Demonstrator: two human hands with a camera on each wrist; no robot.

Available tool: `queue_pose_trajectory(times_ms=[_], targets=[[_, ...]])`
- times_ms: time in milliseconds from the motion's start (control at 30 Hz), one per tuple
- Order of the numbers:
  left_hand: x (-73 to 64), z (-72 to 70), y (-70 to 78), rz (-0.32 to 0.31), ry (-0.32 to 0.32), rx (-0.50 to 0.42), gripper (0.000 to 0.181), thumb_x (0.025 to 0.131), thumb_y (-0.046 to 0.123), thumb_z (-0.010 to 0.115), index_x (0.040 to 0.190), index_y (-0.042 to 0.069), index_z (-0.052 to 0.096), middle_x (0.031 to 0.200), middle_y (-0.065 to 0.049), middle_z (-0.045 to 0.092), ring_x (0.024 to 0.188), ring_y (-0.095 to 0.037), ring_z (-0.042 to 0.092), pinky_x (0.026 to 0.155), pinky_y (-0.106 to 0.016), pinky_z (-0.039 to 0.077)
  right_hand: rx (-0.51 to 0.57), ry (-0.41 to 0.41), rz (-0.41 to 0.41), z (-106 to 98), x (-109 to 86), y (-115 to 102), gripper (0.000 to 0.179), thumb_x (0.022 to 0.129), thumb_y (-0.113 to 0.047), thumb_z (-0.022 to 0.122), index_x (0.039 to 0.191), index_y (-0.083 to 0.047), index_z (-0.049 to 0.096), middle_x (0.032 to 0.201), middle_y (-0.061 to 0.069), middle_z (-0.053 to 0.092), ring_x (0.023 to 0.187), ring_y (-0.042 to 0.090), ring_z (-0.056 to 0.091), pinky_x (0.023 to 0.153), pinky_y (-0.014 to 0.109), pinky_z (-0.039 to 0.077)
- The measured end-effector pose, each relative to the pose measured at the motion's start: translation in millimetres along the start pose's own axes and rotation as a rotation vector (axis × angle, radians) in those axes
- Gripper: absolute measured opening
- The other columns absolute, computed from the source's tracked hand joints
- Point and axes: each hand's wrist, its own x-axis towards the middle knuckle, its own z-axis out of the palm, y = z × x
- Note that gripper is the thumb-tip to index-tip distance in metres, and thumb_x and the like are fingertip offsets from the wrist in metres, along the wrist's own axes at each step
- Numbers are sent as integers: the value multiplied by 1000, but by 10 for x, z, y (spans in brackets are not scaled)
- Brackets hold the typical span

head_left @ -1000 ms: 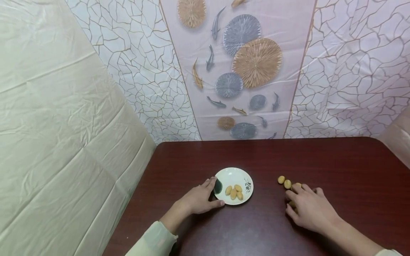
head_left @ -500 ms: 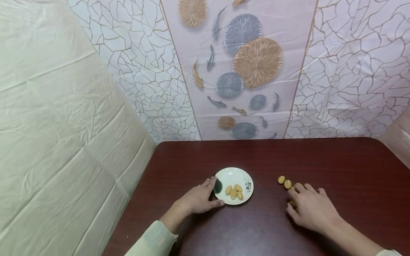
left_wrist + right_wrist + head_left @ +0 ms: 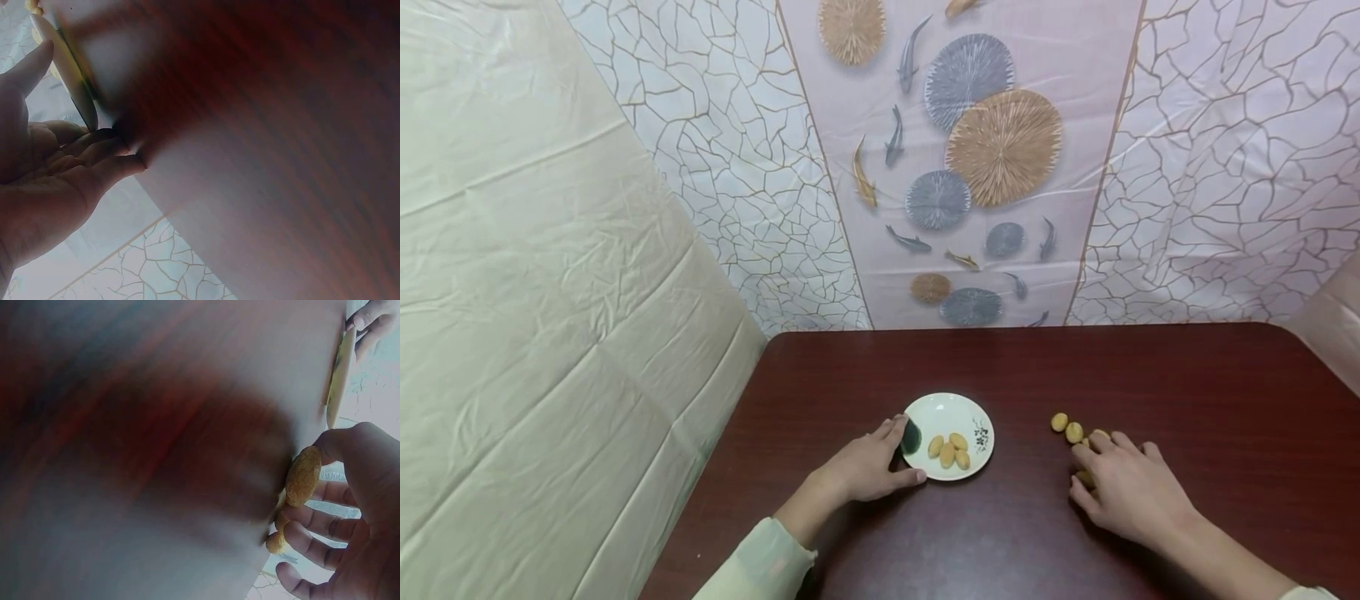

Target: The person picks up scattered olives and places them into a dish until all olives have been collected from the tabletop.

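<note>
Lying clustered on the near half of a white plate (image 3: 942,414) are five yellow-brown oval pieces (image 3: 947,455); the plate also bears a dark green patch (image 3: 912,437) at its left edge and a dark printed motif (image 3: 981,435) at its right. It sits flat on a dark red-brown table (image 3: 985,542). The left hand (image 3: 865,468) reaches in from the lower left, thumb set apart from the fingers, the thumb tip at the near rim and a forefinger at the left rim. Well to the plate's right is a line of loose oval pieces (image 3: 1074,432), two in full sight and others partly covered by the right hand (image 3: 1131,492). That hand is lowered palm-down over them, fingers bent; in the right wrist view its thumb tip meets one large piece (image 3: 303,477), but whether it is pinched cannot be told. A pale sleeve (image 3: 763,562) covers the left forearm. Behind the table hangs a patterned cloth (image 3: 880,250).
</note>
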Motion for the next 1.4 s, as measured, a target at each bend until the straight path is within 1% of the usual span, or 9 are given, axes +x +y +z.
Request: queue_pose_trajectory(times_ms=[100,300,533,733,833,967,1067,1267,1400], targets=[[-1,-1,2,-2,0,4,103,103,68,67,177,8,26,182,-16,33,163,-38,44,130,-53,43,1,0,2,-8,-8,-1,22,85,-35,86,98,-22,73,107,4,70,95,29,65,72,60,51],[2,-8,5,-4,-3,-1,103,103,68,66,177,8,25,182,-15,33,163,-38,44,130,-53,43,4,22,2,2,-27,-7,23,81,-32,84,96,-22,70,110,6,72,99,31,67,74,61,51],[6,-11,4,-7,-6,-2,104,103,69,66,177,8,25,182,-16,32,162,-38,44,130,-53,43,12,45,-11,14,2,-24,21,82,-31,84,93,-23,68,104,2,70,99,30,66,74,61,50],[18,-1,-4,-11,-11,0,103,103,68,66,177,9,25,181,-17,33,162,-37,45,130,-53,43,20,58,-46,6,41,-48,24,83,-31,88,91,-24,67,101,0,69,99,29,67,77,63,53],[20,4,-11,-11,-14,1,103,103,69,66,177,9,25,181,-16,33,163,-36,44,130,-52,43,19,87,-73,0,58,-64,26,82,-30,90,91,-24,67,98,-3,67,93,24,63,75,61,53],[21,2,-18,-9,-11,6,104,103,69,65,177,10,24,182,-16,32,163,-35,44,130,-51,44,17,154,-114,-9,83,-93,28,81,-29,91,92,-25,66,96,-6,64,87,19,56,74,56,51],[23,-1,-22,-12,-9,6,103,103,69,66,177,10,24,182,-16,32,163,-35,44,130,-51,44,23,189,-143,-21,108,-120,28,80,-27,91,93,-24,66,96,-6,63,87,19,55,73,54,50],[25,-12,-10,-10,-16,1,103,103,69,65,177,10,24,182,-15,32,164,-34,42,130,-51,43,59,211,-168,-40,129,-170,28,80,-25,92,96,-26,69,107,-3,68,94,20,59,74,56,50],[17,-16,-14,-8,-16,5,103,103,69,65,177,9,24,182,-16,31,164,-35,42,131,-51,42,87,257,-196,-33,161,-210,30,78,-23,92,97,-27,70,108,-3,68,94,19,58,73,53,48]])
